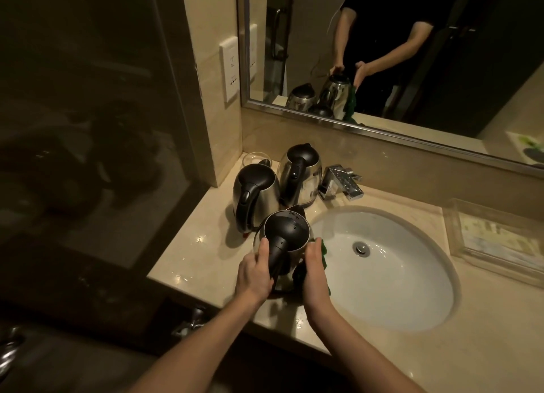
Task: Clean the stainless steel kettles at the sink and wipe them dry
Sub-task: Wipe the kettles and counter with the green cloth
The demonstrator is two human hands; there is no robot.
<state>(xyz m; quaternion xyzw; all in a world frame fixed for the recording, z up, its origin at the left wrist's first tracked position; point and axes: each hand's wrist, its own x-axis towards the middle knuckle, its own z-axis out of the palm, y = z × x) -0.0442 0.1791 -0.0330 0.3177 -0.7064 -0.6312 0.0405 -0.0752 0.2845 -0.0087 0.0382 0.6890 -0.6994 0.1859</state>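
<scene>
Green cloth, probably, mostly hidden behind right hand; clear tray edge-cropped.

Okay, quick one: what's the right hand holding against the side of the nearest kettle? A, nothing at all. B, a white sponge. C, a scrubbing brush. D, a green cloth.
D: the right hand holds a green cloth against the kettle, while the left hand grips its handle.

Bathroom vanity area: oval sink set in beige stone counter, chrome faucet behind sink, framed mirror above it, clear tray right of sink, glass partition left.
</scene>
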